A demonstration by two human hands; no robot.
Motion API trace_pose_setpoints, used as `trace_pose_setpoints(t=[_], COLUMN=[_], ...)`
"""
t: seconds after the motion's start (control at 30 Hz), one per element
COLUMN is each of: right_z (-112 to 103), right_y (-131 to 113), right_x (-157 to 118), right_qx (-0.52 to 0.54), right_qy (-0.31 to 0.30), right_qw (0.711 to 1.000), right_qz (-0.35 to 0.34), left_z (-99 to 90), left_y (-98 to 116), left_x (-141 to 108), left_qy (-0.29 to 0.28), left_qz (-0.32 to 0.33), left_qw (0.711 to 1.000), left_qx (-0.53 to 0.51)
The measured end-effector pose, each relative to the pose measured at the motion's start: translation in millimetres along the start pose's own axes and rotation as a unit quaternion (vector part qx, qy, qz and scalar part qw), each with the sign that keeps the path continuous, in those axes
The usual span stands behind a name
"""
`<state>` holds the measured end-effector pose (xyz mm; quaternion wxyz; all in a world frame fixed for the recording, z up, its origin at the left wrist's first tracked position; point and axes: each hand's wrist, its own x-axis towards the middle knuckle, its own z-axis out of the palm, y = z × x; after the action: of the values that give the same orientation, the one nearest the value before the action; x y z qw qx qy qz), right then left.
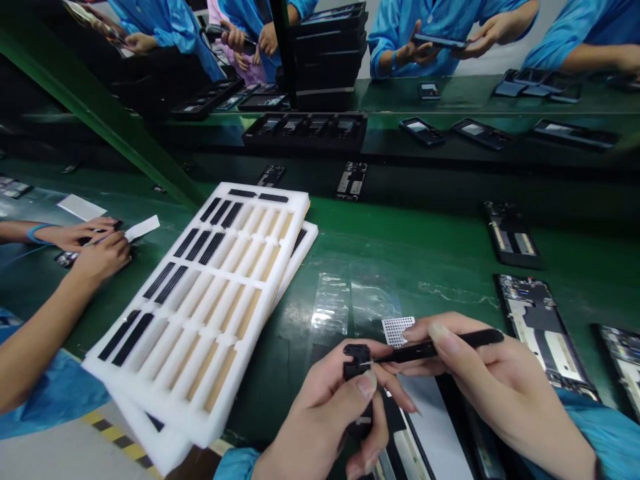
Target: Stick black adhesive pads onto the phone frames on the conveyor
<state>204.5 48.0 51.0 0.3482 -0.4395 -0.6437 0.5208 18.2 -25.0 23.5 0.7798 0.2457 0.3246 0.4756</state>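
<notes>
Pinched between the fingers and thumb of my left hand (pixel 330 413) is a small black plastic part (pixel 356 353). My right hand (pixel 480 373) grips black tweezers (pixel 425 350), whose fine tip meets the upper portion of that part. Whether the tip holds anything is too small to tell. Just behind the tweezers lies a white sheet of small black dots (pixel 398 329), close to my right fingers. Beneath my hands, partly covered by them, are an open phone body (pixel 407 447) and a pale sheet (pixel 440 427).
A white foam tray (pixel 200 337) with black strips in some slots rests on another at left. Opened phones (pixel 543 327) line the right side. Clear film strips (pixel 333 300) lie mid-bench. A co-worker's hands (pixel 100 250) work at far left; other people stand across the bench. A green post (pixel 100 100) slants upper left.
</notes>
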Motion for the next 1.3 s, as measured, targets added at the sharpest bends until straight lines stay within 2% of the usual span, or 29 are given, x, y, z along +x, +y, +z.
trace_pose_setpoints(t=[0.13,0.3,0.43,0.5,0.6,0.67,0.7,0.73,0.77,0.8,0.87,0.9,0.93,0.97,1.0,1.03,1.2,1.3], right_z=[-3.3,-4.8,-2.9,-6.1,-20.2,-32.0,-37.0,-40.4,-42.2,-42.0,-37.3,-33.6,-29.8,-26.3,-23.3,-21.1,-18.4,-19.3], right_y=[2.8,4.7,1.7,-0.9,1.1,11.4,19.6,29.2,39.7,50.1,68.1,74.8,79.8,83.4,85.7,87.3,91.9,93.0], right_x=[-0.7,-3.7,-10.4,-10.7,3.7,24.5,36.8,48.9,59.9,69.1,80.4,82.7,83.4,83.0,82.2,81.5,81.7,82.0], right_qx=[-0.003,-0.045,-0.035,-0.047,-0.054,0.005,0.048,0.086,0.112,0.127,0.134,0.134,0.134,0.135,0.136,0.136,0.126,0.116], right_qy=[-0.014,-0.014,-0.01,-0.019,-0.014,0.049,0.085,0.111,0.117,0.114,0.088,0.076,0.066,0.058,0.052,0.048,0.043,0.035], right_qw=[1.0,0.999,0.999,0.999,0.998,0.999,0.995,0.99,0.985,0.983,0.982,0.983,0.984,0.984,0.984,0.984,0.986,0.988], right_qz=[0.017,0.005,0.029,0.007,-0.036,-0.02,0.002,0.026,0.051,0.07,0.095,0.1,0.102,0.103,0.105,0.106,0.103,0.091], left_z=[1.8,4.3,4.9,4.1,0.2,-4.3,-6.8,-9.0,-10.8,-12.1,-12.6,-12.0,-11.3,-10.5,-10.1,-10.2,-18.0,-23.4], left_y=[3.4,5.9,4.6,5.8,11.1,15.3,17.3,18.9,20.3,21.4,22.8,23.1,23.1,22.8,22.2,21.2,14.0,11.1], left_x=[-3.5,-2.1,1.4,1.3,-0.4,-0.2,1.3,3.8,7.7,12.9,26.4,34.1,42.0,49.5,56.4,62.4,79.2,82.5], left_qy=[0.013,0.019,0.042,0.036,0.036,0.066,0.089,0.108,0.116,0.112,0.078,0.058,0.045,0.037,0.031,0.027,0.026,0.029], left_qz=[-0.008,-0.02,-0.022,-0.041,-0.08,-0.081,-0.064,-0.035,-0.003,0.024,0.04,0.031,0.019,0.011,0.009,0.011,0.02,0.022], left_qw=[1.0,0.999,0.999,0.998,0.994,0.977,0.954,0.917,0.863,0.791,0.605,0.517,0.445,0.396,0.371,0.362,0.35,0.359], left_qx=[0.017,0.023,0.005,0.008,0.071,0.188,0.278,0.382,0.492,0.601,0.791,0.854,0.894,0.917,0.928,0.932,0.936,0.933])
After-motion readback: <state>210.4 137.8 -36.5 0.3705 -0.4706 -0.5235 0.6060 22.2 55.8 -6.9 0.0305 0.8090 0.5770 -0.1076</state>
